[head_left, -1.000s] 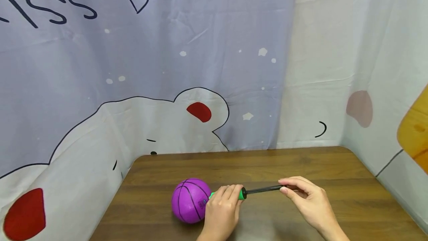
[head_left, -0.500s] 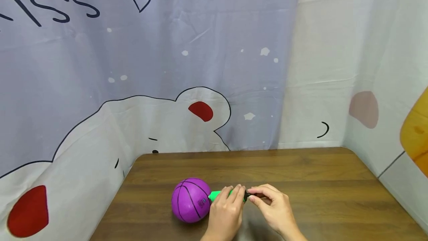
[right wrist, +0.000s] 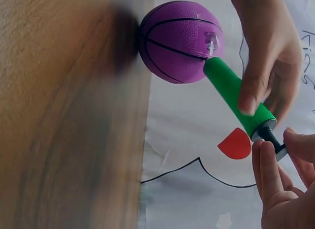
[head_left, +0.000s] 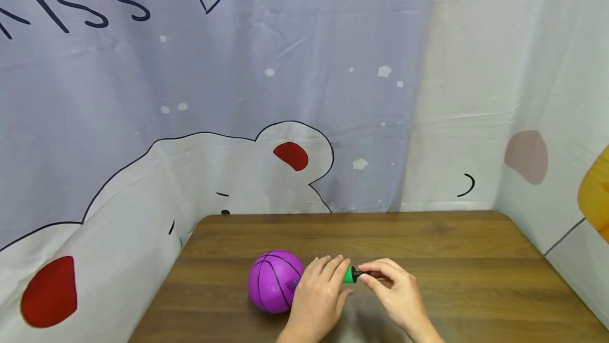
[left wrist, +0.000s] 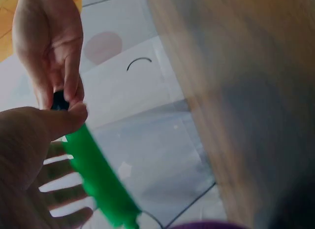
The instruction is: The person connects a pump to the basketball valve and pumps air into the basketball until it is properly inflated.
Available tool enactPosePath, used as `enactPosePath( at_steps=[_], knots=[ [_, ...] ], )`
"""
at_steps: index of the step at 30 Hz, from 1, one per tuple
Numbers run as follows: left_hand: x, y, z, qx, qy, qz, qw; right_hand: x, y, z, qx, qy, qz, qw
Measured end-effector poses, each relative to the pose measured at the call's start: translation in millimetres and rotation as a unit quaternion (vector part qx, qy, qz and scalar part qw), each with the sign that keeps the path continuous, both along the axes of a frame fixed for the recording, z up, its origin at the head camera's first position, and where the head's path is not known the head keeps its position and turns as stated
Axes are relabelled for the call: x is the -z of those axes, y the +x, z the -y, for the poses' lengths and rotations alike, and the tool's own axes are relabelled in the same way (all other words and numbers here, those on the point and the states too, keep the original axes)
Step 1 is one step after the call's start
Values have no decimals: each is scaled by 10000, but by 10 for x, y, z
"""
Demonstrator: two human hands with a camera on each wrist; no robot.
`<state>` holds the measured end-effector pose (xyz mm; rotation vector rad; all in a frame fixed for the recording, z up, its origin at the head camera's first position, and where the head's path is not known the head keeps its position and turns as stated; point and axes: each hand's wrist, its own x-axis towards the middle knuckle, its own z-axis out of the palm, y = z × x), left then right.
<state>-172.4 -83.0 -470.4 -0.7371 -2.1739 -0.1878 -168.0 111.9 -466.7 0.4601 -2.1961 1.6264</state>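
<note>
A purple ball point(head_left: 268, 282) with black basketball lines sits on the wooden table, left of both hands. My left hand point(head_left: 320, 295) holds the green barrel of a small hand pump point(right wrist: 229, 86), thumb on one side and fingers on the other. The pump's tip meets the ball's surface in the right wrist view. With thumb and fingertips, my right hand point(head_left: 395, 293) pinches the black plunger handle point(right wrist: 281, 152). Only a short length of black rod shows between handle and barrel. In the head view, the left hand hides most of the barrel.
The brown wooden table point(head_left: 437, 248) has rounded back corners. Behind it and along the sides hangs a cloth curtain point(head_left: 238, 68) printed with cartoon bears, white spots and lettering.
The right hand has moved left, pushing the long black rod mostly into the barrel. Since half a second ago, the left hand has slid along the barrel toward the ball.
</note>
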Motion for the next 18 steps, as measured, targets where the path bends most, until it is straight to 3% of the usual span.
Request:
enactPosePath(
  at_steps=[9,14,18],
  knots=[
    [-134,5,343,-517,-179,736,9958,-14,-27,-52,134,-9,-214,9997],
    [-137,-10,544,-780,-321,1411,9864,5,-23,-61,67,-29,-287,9996],
    [-104,-43,693,-862,-364,1613,9825,15,-21,-75,24,-50,-314,9995]
  ],
)
